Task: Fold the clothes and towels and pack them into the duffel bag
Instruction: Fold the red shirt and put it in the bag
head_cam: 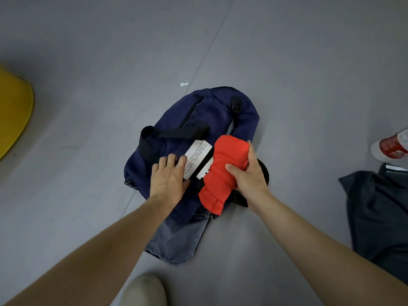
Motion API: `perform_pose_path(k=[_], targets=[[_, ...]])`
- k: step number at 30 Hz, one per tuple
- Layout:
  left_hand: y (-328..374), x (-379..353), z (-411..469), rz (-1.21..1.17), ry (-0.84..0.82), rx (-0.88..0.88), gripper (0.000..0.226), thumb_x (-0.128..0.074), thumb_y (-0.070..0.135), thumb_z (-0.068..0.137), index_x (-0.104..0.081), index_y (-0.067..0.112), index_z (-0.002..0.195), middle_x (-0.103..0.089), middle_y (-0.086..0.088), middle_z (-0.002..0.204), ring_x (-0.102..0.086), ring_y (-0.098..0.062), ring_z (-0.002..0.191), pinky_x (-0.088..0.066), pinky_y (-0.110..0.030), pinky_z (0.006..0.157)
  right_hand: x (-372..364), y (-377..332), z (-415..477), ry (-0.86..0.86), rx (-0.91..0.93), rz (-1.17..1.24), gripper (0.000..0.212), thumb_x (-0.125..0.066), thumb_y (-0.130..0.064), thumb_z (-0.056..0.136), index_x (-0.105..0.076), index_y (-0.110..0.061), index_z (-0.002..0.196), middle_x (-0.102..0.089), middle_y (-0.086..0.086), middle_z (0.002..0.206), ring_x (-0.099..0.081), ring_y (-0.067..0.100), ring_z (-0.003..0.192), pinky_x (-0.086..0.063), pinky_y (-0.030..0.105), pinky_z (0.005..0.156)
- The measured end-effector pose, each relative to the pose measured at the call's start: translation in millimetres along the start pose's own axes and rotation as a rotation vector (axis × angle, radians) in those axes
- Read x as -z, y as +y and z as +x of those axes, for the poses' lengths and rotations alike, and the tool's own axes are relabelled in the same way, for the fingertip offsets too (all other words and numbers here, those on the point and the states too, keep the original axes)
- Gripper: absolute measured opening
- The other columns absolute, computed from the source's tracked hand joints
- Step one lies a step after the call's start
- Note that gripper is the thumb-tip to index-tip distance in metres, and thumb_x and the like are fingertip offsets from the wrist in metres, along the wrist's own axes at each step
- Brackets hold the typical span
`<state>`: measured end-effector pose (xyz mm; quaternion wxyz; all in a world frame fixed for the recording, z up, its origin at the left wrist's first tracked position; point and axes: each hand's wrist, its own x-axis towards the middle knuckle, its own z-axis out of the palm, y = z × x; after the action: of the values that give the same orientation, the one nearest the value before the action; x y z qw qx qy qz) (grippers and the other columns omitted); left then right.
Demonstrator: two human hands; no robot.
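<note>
A navy duffel bag (212, 111) with black straps and a white label lies flat on the grey floor in front of me. My right hand (247, 171) grips a rolled red cloth (223, 168) just above the bag's right side. My left hand (170, 175) lies flat on the bag beside the white label (196, 157), fingers spread. A grey-blue piece of fabric (178, 239) sticks out from under the bag's near end.
A dark garment (379, 213) lies crumpled on the floor at the right. A plastic bottle with a red label (393, 144) lies at the right edge. A yellow object (13, 111) sits at the left edge. My shoe tip (143, 290) shows at the bottom.
</note>
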<state>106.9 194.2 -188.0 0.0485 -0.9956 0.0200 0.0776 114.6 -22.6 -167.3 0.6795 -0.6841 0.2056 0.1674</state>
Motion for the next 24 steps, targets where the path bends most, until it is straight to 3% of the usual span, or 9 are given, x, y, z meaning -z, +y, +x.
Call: perform_pose_path(k=[7, 9, 11, 12, 14, 17, 20, 24], targets=[[4, -2, 5, 0.083, -0.140, -0.021, 0.079, -0.070, 0.040, 0.085, -0.021, 0.027, 0.145, -0.034, -0.007, 0.140, -0.040, -0.030, 0.126, -0.041, -0.044, 0.099, 0, 4, 2, 0.017, -0.036, -0.023, 0.092, -0.072, -0.026, 0.088, -0.012, -0.063, 0.146, -0.049, -0.010, 0.145, -0.056, 0.015, 0.123, -0.053, 0.048, 0.099], [-1, 7, 3, 0.021, -0.043, -0.029, 0.059, -0.067, 0.026, 0.087, -0.036, 0.024, 0.138, -0.046, -0.006, 0.127, -0.051, -0.030, 0.112, -0.052, -0.044, 0.082, 1, 6, 2, 0.011, -0.029, -0.028, 0.092, -0.071, -0.024, 0.090, -0.011, -0.058, 0.150, -0.049, -0.008, 0.145, -0.057, 0.014, 0.123, -0.054, 0.046, 0.099], [-13, 24, 2, -0.147, 0.121, 0.019, 0.033, -0.062, 0.017, 0.089, -0.054, 0.019, 0.121, -0.056, -0.006, 0.109, -0.060, -0.033, 0.091, -0.053, -0.045, 0.060, 2, 7, 2, 0.005, -0.013, -0.037, 0.091, -0.070, -0.022, 0.092, -0.011, -0.054, 0.152, -0.048, -0.009, 0.145, -0.056, 0.012, 0.122, -0.052, 0.041, 0.102], [-20, 34, 2, -0.235, 0.204, 0.059, 0.023, -0.060, 0.018, 0.091, -0.058, 0.019, 0.113, -0.058, -0.006, 0.104, -0.061, -0.035, 0.084, -0.052, -0.045, 0.058, 2, 7, 1, 0.001, -0.004, -0.046, 0.090, -0.069, -0.021, 0.092, -0.011, -0.051, 0.154, -0.047, -0.010, 0.145, -0.055, 0.011, 0.122, -0.051, 0.037, 0.103], [-32, 56, 2, -0.376, 0.340, 0.117, 0.016, -0.057, 0.021, 0.093, -0.061, 0.021, 0.109, -0.061, -0.003, 0.102, -0.063, -0.032, 0.081, -0.052, -0.044, 0.066, 0, 5, 2, -0.007, -0.004, -0.072, 0.088, -0.069, -0.023, 0.092, -0.012, -0.048, 0.155, -0.044, -0.012, 0.145, -0.053, 0.010, 0.124, -0.048, 0.033, 0.105], [-43, 82, 0, -0.507, 0.454, 0.168, 0.016, -0.057, 0.021, 0.094, -0.063, 0.021, 0.109, -0.064, 0.002, 0.105, -0.059, -0.019, 0.084, -0.044, -0.033, 0.073, -9, 0, 3, 0.005, -0.010, -0.102, 0.089, -0.071, -0.031, 0.090, -0.012, -0.052, 0.153, -0.042, -0.008, 0.150, -0.052, 0.014, 0.127, -0.049, 0.042, 0.106], [-44, 90, -6, -0.567, 0.461, 0.181, 0.015, -0.059, 0.022, 0.092, -0.064, 0.023, 0.107, -0.064, 0.007, 0.103, -0.054, -0.010, 0.082, -0.038, -0.025, 0.073, -24, -7, 9, -0.003, 0.002, -0.114, 0.089, -0.072, -0.036, 0.089, -0.012, -0.055, 0.151, -0.042, -0.007, 0.152, -0.050, 0.015, 0.130, -0.048, 0.044, 0.107], [-47, 85, -15, -0.694, 0.439, 0.184, 0.010, -0.062, 0.023, 0.092, -0.063, 0.027, 0.101, -0.062, 0.013, 0.097, -0.054, -0.006, 0.082, -0.049, -0.033, 0.074, -61, -17, 24, -0.029, 0.005, -0.058, 0.088, -0.072, -0.037, 0.087, -0.015, -0.055, 0.151, -0.048, -0.004, 0.141, -0.056, 0.014, 0.119, -0.051, 0.042, 0.102]])
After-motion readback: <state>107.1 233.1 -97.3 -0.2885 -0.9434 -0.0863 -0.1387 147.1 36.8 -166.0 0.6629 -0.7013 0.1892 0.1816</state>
